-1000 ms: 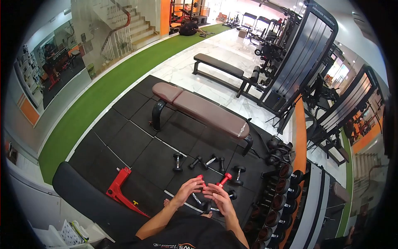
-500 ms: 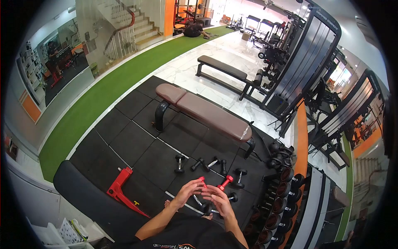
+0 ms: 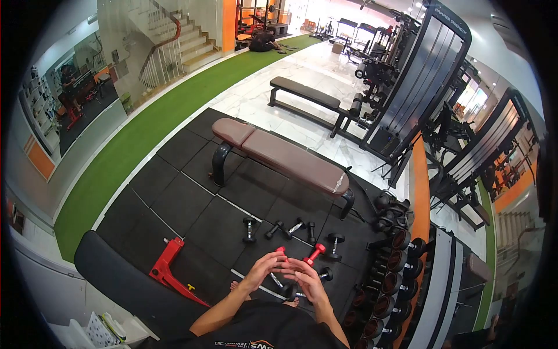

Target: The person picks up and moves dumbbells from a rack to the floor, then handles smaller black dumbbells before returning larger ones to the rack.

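My left hand and my right hand are raised in front of my body, palms inward. Their fingers are loosely curved and apart, and the fingertips meet or overlap; nothing shows held in either. Just beyond the right fingers lies a red dumbbell. Above the left fingertips, the end of another red piece shows, the rest hidden by the hands. Black dumbbells are scattered on the dark mat, several beyond the hands and some partly hidden below them.
A brown bench stands ahead. On the right are a dumbbell rack and weight machines. A red metal part is at the left, near a dark pad. A person is low on the green strip.
The view has shifted slightly, so the bench and machines appear a little further left. Both hands keep nearly the same pose.
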Available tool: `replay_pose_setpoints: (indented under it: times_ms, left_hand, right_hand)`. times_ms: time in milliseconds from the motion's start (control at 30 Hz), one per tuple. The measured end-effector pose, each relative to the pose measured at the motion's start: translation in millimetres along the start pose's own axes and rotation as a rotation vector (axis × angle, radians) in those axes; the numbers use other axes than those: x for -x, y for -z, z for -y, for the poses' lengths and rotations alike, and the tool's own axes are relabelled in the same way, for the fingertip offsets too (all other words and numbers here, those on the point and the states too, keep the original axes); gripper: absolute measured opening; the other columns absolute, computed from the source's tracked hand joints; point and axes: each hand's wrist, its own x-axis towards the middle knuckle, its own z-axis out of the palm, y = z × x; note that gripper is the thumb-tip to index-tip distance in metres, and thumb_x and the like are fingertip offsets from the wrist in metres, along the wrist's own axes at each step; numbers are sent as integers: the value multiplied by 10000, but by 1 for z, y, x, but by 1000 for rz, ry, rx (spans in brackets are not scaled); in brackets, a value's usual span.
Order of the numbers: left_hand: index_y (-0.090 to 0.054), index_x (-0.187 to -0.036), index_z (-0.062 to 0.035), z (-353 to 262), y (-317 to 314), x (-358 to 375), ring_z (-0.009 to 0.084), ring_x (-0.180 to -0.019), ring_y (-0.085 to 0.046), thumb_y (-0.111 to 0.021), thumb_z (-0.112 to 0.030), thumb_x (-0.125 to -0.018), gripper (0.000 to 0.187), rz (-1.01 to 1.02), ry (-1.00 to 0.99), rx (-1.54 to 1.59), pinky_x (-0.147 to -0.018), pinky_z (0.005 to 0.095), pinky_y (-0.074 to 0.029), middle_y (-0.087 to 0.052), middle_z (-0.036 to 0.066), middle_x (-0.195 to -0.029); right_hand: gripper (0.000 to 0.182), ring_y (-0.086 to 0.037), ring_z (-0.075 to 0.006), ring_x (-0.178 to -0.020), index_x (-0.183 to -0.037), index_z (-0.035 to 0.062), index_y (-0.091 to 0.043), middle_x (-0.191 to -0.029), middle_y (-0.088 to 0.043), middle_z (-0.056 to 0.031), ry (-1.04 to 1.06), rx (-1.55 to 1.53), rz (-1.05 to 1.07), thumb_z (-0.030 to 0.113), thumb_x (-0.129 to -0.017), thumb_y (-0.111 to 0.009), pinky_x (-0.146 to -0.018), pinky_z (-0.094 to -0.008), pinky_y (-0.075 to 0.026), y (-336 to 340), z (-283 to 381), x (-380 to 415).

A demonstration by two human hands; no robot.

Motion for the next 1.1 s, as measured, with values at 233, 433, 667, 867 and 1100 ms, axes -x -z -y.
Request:
replay_pose_setpoints:
  times_ms: [233,433,667,867,1100]
  left_hand:
    - [-434,-1430,-12,4,0,-5,217,-1240,-551,-478,-318,-1027,508,2,0,-8,-1022,372,-447,-539,143,-1376]
    - [-433,-1424,-2,0,-4,-4,219,-1238,-552,-474,-304,-1029,499,-7,-1,1,-1026,378,-450,-544,146,-1367]
    - [-435,-1417,7,-2,-6,-5,224,-1231,-560,-466,-286,-1033,484,-30,-3,13,-1031,386,-454,-557,147,-1347]
    - [-437,-1420,6,-5,-2,-1,229,-1233,-563,-481,-310,-1023,509,-66,-15,18,-1011,364,-447,-554,149,-1362]
    - [-424,-1428,1,-22,25,14,262,-1262,-550,-479,-335,-1012,537,-167,-46,3,-1020,372,-439,-550,172,-1377]
  right_hand:
    - [468,-564,-276,-1238,-1387,-55,-468,-1306,-585,-204,2,-7,-4,88,-950,-557,-1044,-394,-460,3,2,0]
    - [468,-566,-279,-1234,-1387,-58,-467,-1306,-584,-204,-2,-6,5,84,-949,-553,-1045,-398,-457,8,1,-2]
    - [471,-568,-282,-1230,-1384,-58,-470,-1303,-586,-203,-5,-7,1,93,-946,-558,-1039,-395,-459,6,5,-4]
    - [472,-575,-284,-1219,-1383,-44,-477,-1298,-588,-196,-23,11,-13,94,-941,-568,-1036,-393,-461,6,4,-3]
    - [500,-580,-291,-1203,-1398,-31,-447,-1317,-571,-201,-10,29,-106,107,-932,-565,-1007,-397,-475,2,-9,-13]
